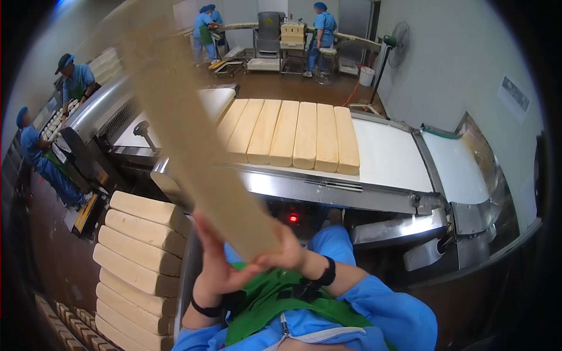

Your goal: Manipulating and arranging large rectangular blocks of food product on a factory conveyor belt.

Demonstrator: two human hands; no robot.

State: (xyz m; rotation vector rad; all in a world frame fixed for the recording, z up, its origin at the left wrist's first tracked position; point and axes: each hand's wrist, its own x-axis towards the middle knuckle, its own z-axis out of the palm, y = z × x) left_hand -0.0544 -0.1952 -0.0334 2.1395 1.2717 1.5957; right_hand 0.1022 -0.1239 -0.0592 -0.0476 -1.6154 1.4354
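A long, pale dough-like block [206, 175], blurred at its far end, is raised in front of me between both hands. My left hand [219, 263] grips its near end from the left, and my right hand [285, 250] holds the same end from the right. Beyond it, several similar blocks [283, 136] lie side by side on a white conveyor belt [386, 149]. To the left, more long blocks [136, 245] are stacked in a row beside the conveyor. I wear a black band on each wrist.
A metal conveyor frame [333, 188] crosses before me, with a rounded machine housing [101, 105] at left. Two people [48, 153] stand at the left line; several people [324, 35] work at the back. A floor fan [395, 44] stands near the right wall.
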